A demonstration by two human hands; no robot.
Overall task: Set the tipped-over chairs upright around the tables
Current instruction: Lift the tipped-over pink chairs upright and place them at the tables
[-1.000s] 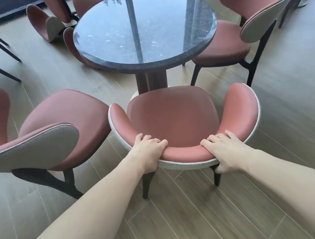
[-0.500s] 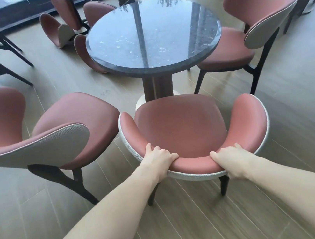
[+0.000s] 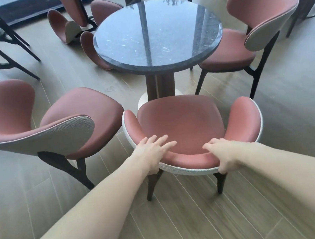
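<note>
Head view: floor [image 3: 189, 227] carries worktop [image 3: 157, 34] ringed by three upright chairs; yours [image 3: 182, 128] stands squared at its near edge. Two tipped chairs [image 3: 68, 20] lie beyond its far-left edge, worktop between. Your right hand [image 3: 224, 155] clamps the backrest, steadying; left hand [image 3: 153, 150] rests fingers apart, releasing.

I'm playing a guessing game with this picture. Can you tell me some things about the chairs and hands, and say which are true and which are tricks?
1. Both hands are on the near chair. True: left hand, right hand.
2. The near chair lies on its side. False: it stands upright on its legs.
3. Tipped chairs lie behind the table. True.
4. The table is square. False: it is round.
5. The left hand is a fist. False: its fingers are spread flat.
</note>
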